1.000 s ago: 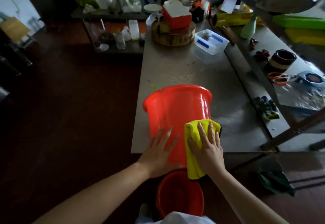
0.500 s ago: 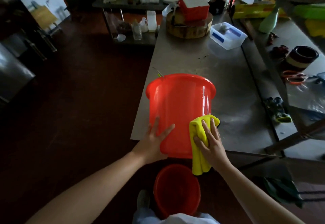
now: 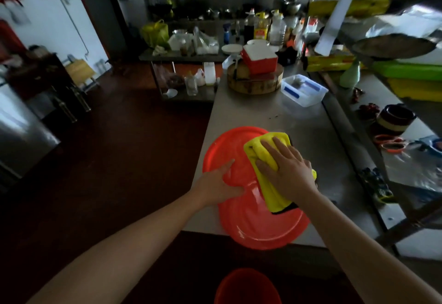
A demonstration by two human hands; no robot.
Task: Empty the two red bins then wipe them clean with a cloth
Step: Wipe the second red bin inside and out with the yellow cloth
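Two hands on red bin on tabletop: right hand flat, pressing yellow cloth; left hand spread flat beside it.

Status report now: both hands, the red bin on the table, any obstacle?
Right hand pressing yellow cloth on red bin. Left hand flat, steadying it. Nothing in the way.

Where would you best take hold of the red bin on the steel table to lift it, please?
The red bin seems tipped toward the person, one end overhanging the steel table. I'd grip its wall from both sides; the left hand already rests there, while the right hand presses the yellow cloth.
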